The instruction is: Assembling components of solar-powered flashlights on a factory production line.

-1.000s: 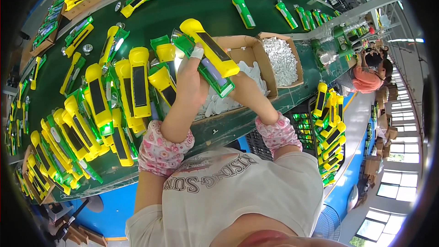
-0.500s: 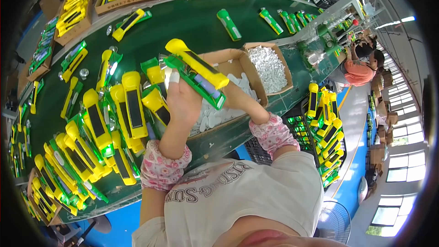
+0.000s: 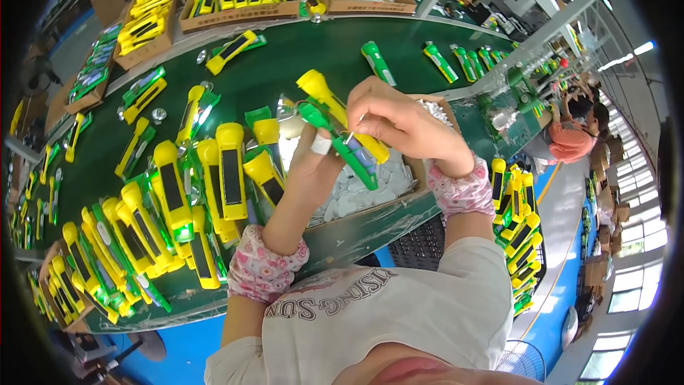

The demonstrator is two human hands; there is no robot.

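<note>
My left hand [image 3: 317, 167], with white tape round one finger, grips an opened flashlight [image 3: 338, 148] above the carton of white pieces. Its green half shows a purple battery, and the yellow half lies spread alongside; a clear lens end sticks out past my fingers. From the right, my right hand [image 3: 410, 128] reaches over the flashlight, thumb and fingertips pinched on a small white piece [image 3: 360, 125] close to the open casing. The fingers hide part of the yellow half. Below, the carton [image 3: 402, 199] holds many flat white plastic pieces [image 3: 360, 196].
Many yellow-and-green flashlights [image 3: 174, 199] crowd the green bench at left. Closed green ones [image 3: 377, 63] stand along its far side. Cartons of flashlights [image 3: 239, 18] line the back. A filled black crate [image 3: 524, 235] is at my right. Two other people work farther off.
My right hand has come up from the carton with a white piece and moved to the flashlight. The view has shifted, so the bench sits slightly farther right.
</note>
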